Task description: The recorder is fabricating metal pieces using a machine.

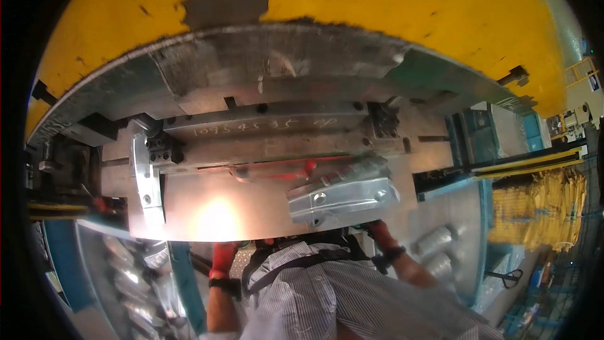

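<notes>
My left hand (224, 257), in a red glove, is by the near edge of a bare metal plate (189, 204), left of my body. My right hand (382, 235), also red-gloved, is by the same edge on the other side. The plate's edge hides the fingers of both hands, so I cannot make out what they touch. On the plate, near my right hand, lies a shiny bent sheet-metal part (343, 200) with holes. Another long, narrow metal piece (146, 182) stretches along the plate's left side.
A large yellow machine body (390, 0) hangs over a steel die (270, 127) behind the plate. A red piece (277, 169) lies along the die's front. Bins of metal parts stand at left (129, 289) and right (434, 245). Yellow strips (535, 208) hang at far right.
</notes>
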The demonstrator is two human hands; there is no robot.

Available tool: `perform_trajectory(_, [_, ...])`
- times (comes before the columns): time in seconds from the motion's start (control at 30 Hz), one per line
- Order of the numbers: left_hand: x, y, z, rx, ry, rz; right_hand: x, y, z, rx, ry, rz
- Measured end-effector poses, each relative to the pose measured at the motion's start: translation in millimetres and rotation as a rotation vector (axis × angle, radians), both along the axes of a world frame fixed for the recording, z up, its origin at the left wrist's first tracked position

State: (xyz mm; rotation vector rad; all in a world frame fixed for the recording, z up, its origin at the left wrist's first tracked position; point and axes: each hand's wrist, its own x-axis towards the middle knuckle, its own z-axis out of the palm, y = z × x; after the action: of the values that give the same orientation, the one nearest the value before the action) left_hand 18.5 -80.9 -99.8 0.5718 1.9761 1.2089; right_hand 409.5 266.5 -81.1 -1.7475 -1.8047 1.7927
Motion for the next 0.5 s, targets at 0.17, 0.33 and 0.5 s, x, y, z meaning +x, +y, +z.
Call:
perform_trajectory(0.17, [-9, -2, 120, -0.391, 0.254, -0.184, 4, 0, 63, 0.198, -0.198, 0.310])
perform_trajectory(0.33, [-58, 29, 243, -0.315, -0.058, -0.048, -29, -8, 152, 0.500, -0.244, 0.621])
perform_trajectory(0.5, [-118, 107, 303, 0.150, 0.412, -0.042, -113, -6, 201, 0.999, 0.053, 0.711])
